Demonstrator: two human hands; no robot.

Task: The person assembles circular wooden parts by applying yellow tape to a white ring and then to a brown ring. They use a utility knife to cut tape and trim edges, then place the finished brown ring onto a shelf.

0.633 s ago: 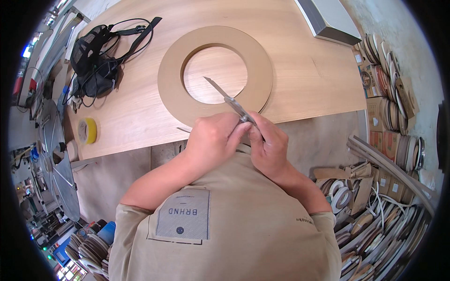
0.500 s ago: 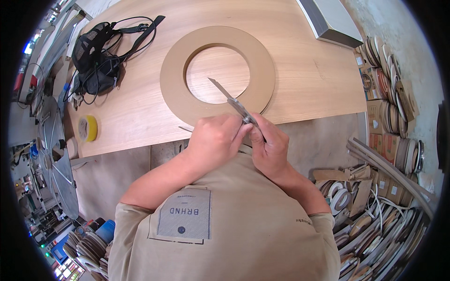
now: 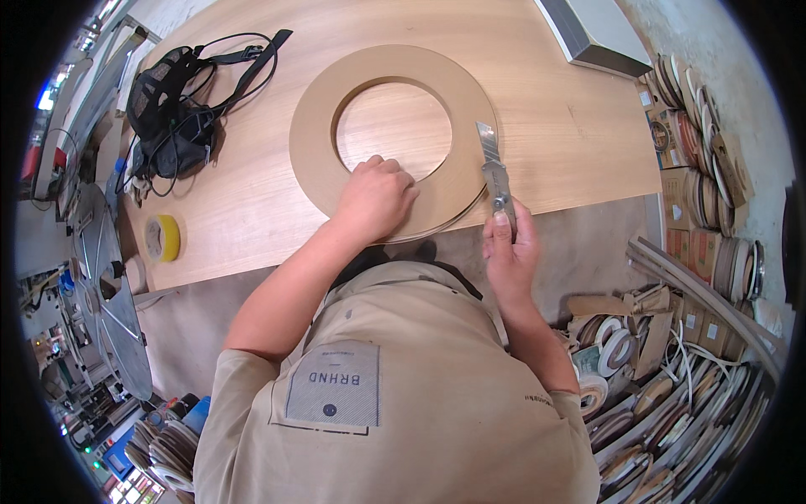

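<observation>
Seen from above, with 12 o'clock straight ahead of you, a flat, wide coil of brown strip lies on the wood-grain tabletop, just past its near edge and slightly above the middle of the view. Your left hand rests on the coil at its 6 o'clock, back of the hand up, the fingers curled close together over the inner rim; you cannot tell from this angle whether they pinch anything. Your right hand is off the coil's 4 to 5 o'clock, thumb and fingers closed around a grey metal snap-off utility knife. Its bare blade points towards 12 o'clock, overlapping the coil's outer rim near 3 o'clock; whether it touches the coil cannot be told. A thin edge of strip bows slightly away from the coil at 5 o'clock. Taking the coil as the dial's centre, a black mesh harness with a looping cable lies at 9 o'clock, a yellow tape roll at 8 o'clock, and a white and grey box at 2 o'clock. Beyond the tabletop, stacked coils line the wall at 3 o'clock, and more strip coils stand packed in rows at 4 to 5 o'clock.
</observation>
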